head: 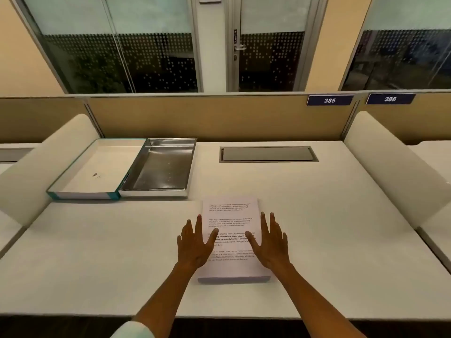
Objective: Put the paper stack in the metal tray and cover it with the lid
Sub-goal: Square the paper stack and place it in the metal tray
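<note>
A stack of printed white paper [230, 213] lies flat on the white desk, near the front middle. My left hand [195, 242] is spread over the stack's left edge, fingers apart, holding nothing. My right hand [271, 241] is spread over its right edge in the same way. At the back left stands the shiny metal tray [161, 164], with nothing in it. Right beside it on the left lies the lid [95, 167], inside up, white with a teal rim, touching the tray's side.
A grey cable hatch [268, 154] is set flush in the desk [329, 228] at the back right. Cream side dividers [390, 167] flank the desk, and a tan back panel carries number plates 385 and 386.
</note>
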`<state>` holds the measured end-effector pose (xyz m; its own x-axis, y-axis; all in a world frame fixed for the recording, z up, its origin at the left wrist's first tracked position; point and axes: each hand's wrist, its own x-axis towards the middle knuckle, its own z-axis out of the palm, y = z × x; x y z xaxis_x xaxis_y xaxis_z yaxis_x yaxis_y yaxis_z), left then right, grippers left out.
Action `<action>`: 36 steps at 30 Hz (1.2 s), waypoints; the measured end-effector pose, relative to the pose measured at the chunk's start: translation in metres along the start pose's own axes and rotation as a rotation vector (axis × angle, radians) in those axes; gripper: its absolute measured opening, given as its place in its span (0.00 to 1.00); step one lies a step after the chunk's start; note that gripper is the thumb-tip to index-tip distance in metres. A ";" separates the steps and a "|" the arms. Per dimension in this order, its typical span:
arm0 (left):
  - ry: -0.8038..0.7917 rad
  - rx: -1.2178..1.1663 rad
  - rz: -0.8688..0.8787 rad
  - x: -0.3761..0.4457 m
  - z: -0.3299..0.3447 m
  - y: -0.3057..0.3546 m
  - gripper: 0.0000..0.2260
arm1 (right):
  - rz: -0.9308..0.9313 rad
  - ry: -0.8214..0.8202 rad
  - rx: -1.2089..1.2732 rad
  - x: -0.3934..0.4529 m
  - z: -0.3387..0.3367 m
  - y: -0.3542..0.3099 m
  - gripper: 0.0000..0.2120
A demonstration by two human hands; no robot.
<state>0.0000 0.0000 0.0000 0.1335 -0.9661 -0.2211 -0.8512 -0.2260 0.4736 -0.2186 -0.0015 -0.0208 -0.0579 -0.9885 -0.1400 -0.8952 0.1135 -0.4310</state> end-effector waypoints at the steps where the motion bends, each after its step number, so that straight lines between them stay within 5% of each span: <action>1: -0.015 -0.039 -0.034 0.002 0.001 0.002 0.37 | 0.022 -0.031 0.055 0.002 0.001 0.000 0.42; 11: -0.033 -0.349 -0.136 0.014 0.018 0.016 0.33 | 0.153 -0.066 0.254 0.022 0.018 -0.011 0.39; 20: -0.021 -0.629 -0.338 0.023 -0.001 0.028 0.35 | 0.457 -0.058 0.424 0.048 0.008 -0.023 0.43; 27: -0.040 -0.796 -0.481 0.035 -0.014 0.025 0.30 | 0.559 -0.073 0.526 0.061 -0.008 -0.020 0.29; 36: -0.161 -1.000 -0.596 0.049 -0.023 0.020 0.19 | 0.683 -0.139 0.680 0.075 -0.016 -0.021 0.26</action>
<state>0.0013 -0.0545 0.0185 0.2493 -0.6638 -0.7051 0.1110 -0.7037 0.7017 -0.2118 -0.0794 -0.0078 -0.3780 -0.6725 -0.6363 -0.2390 0.7349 -0.6347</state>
